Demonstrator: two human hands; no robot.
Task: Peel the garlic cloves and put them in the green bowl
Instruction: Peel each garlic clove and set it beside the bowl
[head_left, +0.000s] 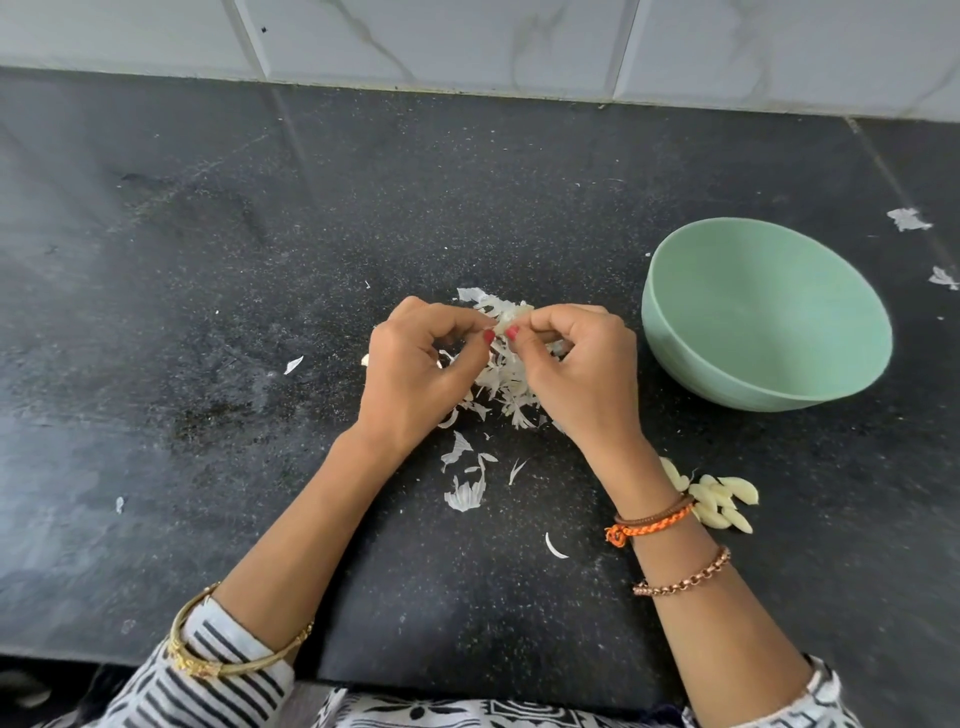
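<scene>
You find no readable text, label, brand, number or sign anywhere in this view, from twelve o'clock round.

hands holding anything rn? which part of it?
Yes. Both the left hand and the right hand pinch one garlic clove between thumb and fingers, one at each end, above the pile of skins.

I see peeled garlic cloves (719, 501) heaped toward the counter's front right; green bowl (767, 314) upright behind them
</scene>
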